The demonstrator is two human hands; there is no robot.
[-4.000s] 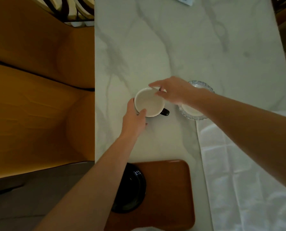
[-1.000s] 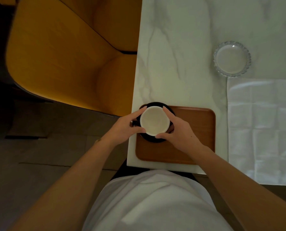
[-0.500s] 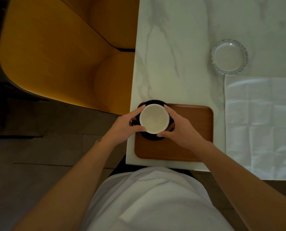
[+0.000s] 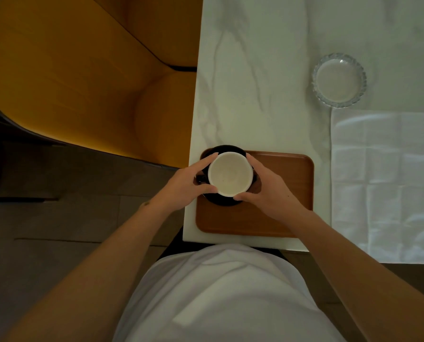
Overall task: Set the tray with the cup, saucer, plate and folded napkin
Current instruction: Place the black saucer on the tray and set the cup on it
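A: What fills most of the frame?

B: The marble tabletop (image 4: pixel 255 82) takes the upper right, and an orange seat (image 4: pixel 82 77) takes the upper left. The person's white shirt (image 4: pixel 218 292) spreads across the bottom centre.

A: And on the tabletop?

B: A white napkin (image 4: pixel 388 183) lies unfolded and flat at the right edge of the frame, creased into squares. The brown wooden tray (image 4: pixel 280 213) sits at the near edge of the tabletop, just left of the napkin, around the centre of the frame.

A: Anything above the napkin?

B: A clear glass plate (image 4: pixel 339 80) with a scalloped rim, at the upper right, just past the napkin's far edge and well apart from the tray.

A: Where is the cup?

B: The cup (image 4: pixel 230 174), white inside and dark outside, stands upright over the black saucer (image 4: pixel 227 202) in the tray's upper left corner. The saucer's rim shows above and below it. Whether the cup's base already touches the saucer cannot be told from this view.

A: How do the hands stand?

B: The left hand (image 4: pixel 183 186) has its grip closed on the cup's left side, thumb and fingers against the wall. The right hand (image 4: pixel 267 191) likewise clamps the cup's right side. The cup's dark handle (image 4: pixel 202 178) peeks out under the left fingers.
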